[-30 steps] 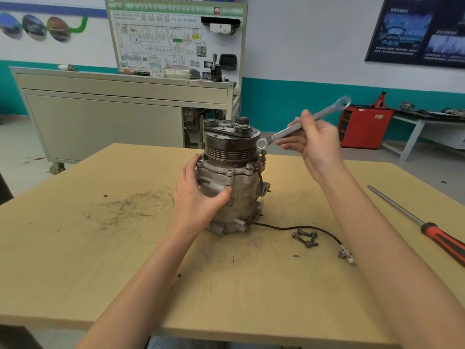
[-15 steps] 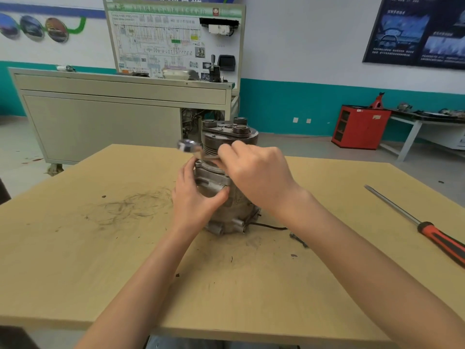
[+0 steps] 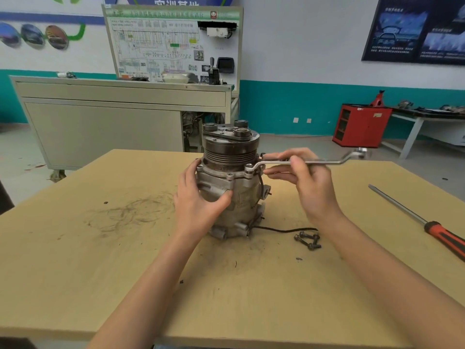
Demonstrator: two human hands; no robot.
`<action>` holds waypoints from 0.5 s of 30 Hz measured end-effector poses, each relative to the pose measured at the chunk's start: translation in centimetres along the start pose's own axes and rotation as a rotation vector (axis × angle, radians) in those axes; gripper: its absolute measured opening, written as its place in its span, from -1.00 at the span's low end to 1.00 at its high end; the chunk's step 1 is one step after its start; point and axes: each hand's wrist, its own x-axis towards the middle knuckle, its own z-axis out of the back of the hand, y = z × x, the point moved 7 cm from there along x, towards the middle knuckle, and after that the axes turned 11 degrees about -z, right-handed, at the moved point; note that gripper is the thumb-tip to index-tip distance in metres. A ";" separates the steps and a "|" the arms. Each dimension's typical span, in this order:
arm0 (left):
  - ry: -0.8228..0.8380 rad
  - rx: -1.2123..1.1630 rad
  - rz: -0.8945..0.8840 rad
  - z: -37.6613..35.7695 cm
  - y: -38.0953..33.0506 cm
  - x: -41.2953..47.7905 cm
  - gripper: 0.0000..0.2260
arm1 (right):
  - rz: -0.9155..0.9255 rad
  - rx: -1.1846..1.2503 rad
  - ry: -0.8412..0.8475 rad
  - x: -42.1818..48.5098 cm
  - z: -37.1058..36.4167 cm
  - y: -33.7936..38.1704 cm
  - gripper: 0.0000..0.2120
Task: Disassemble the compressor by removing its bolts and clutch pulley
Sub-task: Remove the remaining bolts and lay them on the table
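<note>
The grey metal compressor (image 3: 241, 197) stands upright in the middle of the wooden table (image 3: 100, 273), its dark grooved clutch pulley (image 3: 230, 152) on top. My left hand (image 3: 198, 205) grips the compressor body from the left, thumb across its front. My right hand (image 3: 304, 177) holds a silver ring wrench (image 3: 317, 161) by its shaft. The wrench lies level, its near ring sitting on a bolt (image 3: 249, 168) at the flange's right front. Several loose black bolts (image 3: 308, 240) lie on the table to the right of the compressor base.
A black wire (image 3: 281, 230) runs from the compressor toward the loose bolts. A long screwdriver with a red and black handle (image 3: 437, 233) lies at the table's right edge. A grey cabinet (image 3: 113, 122) and a red box (image 3: 362, 124) stand behind the table.
My right hand swung the wrench from the compressor's left front round to its right side, the handle now pointing right. My left hand kept its hold on the body.
</note>
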 end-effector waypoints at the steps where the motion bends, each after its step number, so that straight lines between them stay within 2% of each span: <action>1: 0.001 0.000 -0.001 0.0 0.0 0.0 -0.17 | -0.129 0.131 0.022 1.0 0.3 -1.0 -0.77; 4: 0.002 0.001 -0.002 -0.1 0.1 0.0 -0.17 | -0.443 0.432 0.081 3.8 0.2 -3.4 -0.78; 7: -0.003 -0.006 0.000 -0.1 0.1 0.0 -0.17 | -0.618 0.553 0.147 5.3 -0.5 -5.4 -0.80; 12: -0.007 -0.012 -0.007 0.0 0.1 0.1 -0.17 | -0.614 0.593 0.184 5.8 -0.2 -5.6 -0.80; 15: -0.003 -0.006 -0.007 0.0 0.1 0.1 -0.17 | -0.425 0.387 0.036 6.2 1.3 -3.4 -0.77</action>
